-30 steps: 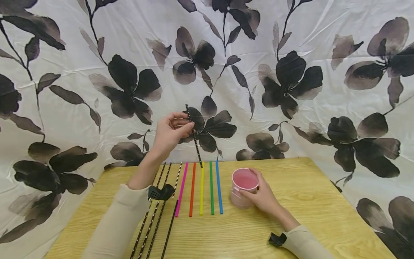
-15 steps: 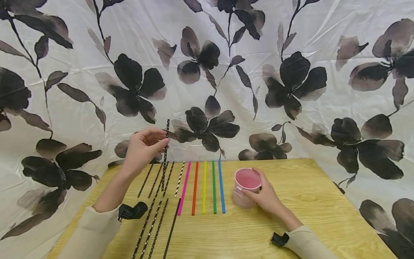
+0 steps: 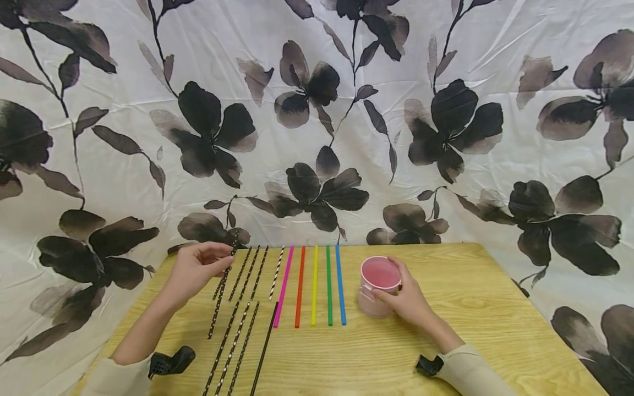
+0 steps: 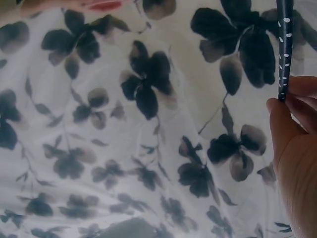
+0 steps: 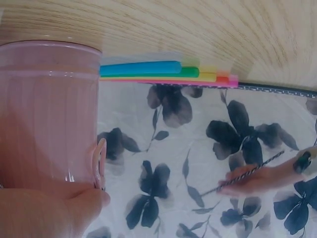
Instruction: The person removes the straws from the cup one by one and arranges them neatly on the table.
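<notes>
My left hand (image 3: 198, 269) pinches a black drinking straw with white dots (image 3: 216, 313) between thumb and fingers. It tilts over the far left of the table, partly covering another dotted straw. In the left wrist view the held straw (image 4: 284, 44) rises from the fingertips. My right hand (image 3: 408, 302) grips a pink cup (image 3: 373, 305) by its right side, and the cup appears upright. Ribbed walls and a small side loop show on the cup (image 5: 49, 119) in the right wrist view. I cannot tell whether anything is inside it.
Magenta (image 3: 284, 286), red (image 3: 300, 286), yellow (image 3: 314, 286), green (image 3: 329, 286) and blue straws (image 3: 340, 286) lie left of the cup. Beside them are a striped straw (image 3: 277, 272), several dotted straws (image 3: 240, 275) and a plain black straw (image 3: 264, 347). Floral cloth (image 3: 317, 132) hangs behind the table.
My left hand has moved left and down with the dotted straw, from above the coloured straws to the left end of the row. The right hand still holds the cup in place.
</notes>
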`<state>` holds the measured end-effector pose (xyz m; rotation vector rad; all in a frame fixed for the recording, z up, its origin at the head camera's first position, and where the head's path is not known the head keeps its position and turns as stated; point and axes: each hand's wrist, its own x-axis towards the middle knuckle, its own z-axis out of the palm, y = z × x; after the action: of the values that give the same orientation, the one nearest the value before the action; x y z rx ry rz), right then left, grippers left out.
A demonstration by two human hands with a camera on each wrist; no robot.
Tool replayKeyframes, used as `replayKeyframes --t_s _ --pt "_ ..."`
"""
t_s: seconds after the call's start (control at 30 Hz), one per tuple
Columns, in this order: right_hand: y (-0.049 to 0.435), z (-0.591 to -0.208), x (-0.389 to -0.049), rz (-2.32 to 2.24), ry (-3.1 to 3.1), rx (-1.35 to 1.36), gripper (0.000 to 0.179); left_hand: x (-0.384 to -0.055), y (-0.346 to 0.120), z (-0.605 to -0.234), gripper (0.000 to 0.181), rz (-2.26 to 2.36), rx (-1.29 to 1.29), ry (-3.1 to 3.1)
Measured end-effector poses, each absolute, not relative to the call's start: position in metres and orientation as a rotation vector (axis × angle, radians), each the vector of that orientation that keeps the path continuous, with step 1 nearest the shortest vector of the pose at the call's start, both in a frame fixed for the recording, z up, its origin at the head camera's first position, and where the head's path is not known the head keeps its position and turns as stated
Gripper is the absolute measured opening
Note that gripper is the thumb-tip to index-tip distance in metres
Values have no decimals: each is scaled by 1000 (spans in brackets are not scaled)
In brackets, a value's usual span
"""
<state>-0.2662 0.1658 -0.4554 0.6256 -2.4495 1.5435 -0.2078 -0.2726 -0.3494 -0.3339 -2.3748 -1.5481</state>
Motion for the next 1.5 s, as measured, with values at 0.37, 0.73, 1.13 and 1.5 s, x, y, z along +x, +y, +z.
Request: replayKeyframes --t_s 0.37,0.73,1.13,1.5 --pt "164 -447 -259 1543 -2448 612 83 -195 -296 -403 33 -1612 -181 -2511" --pt "169 -473 -279 1526 -2477 547 88 -188 -314 -448 32 -1581 -9 -2636" --pt "168 -476 -280 1522 -2458 553 89 -187 -321 -476 26 -1525 66 -2664" --pt "169 -472 -277 1501 -2482 590 88 -185 -320 -481 24 -1467 158 -2697"
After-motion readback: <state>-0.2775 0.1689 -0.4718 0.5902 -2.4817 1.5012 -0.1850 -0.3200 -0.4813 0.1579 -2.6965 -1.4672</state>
